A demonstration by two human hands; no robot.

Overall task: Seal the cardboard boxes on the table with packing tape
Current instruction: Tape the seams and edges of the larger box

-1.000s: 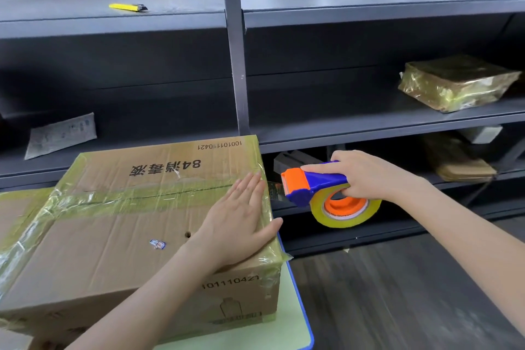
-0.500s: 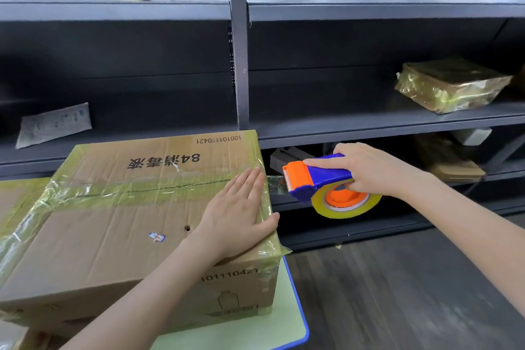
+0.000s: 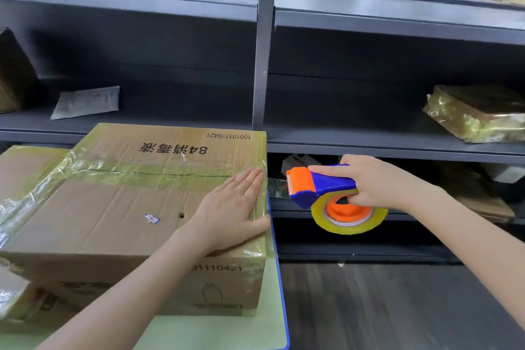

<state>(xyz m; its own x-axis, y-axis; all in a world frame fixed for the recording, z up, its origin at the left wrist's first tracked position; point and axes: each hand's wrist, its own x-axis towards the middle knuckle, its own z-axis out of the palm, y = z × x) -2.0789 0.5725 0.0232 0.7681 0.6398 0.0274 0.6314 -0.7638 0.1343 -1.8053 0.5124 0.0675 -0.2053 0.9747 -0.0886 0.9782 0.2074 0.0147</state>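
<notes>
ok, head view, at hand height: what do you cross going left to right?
cardboard box → left hand, flat on the box's right end → tape strip stretched off the box edge → tape dispenser → right hand gripping the dispenser

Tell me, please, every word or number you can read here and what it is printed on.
"84消毒液": upside down on top of the cardboard box.
"1001011", a smudged character, "0421": upside down at the top's far edge.
"01110421": on the box's front, its start hidden.
Too small or blurred: the sticker on top, the print low on the front, the envelope behind.
</notes>
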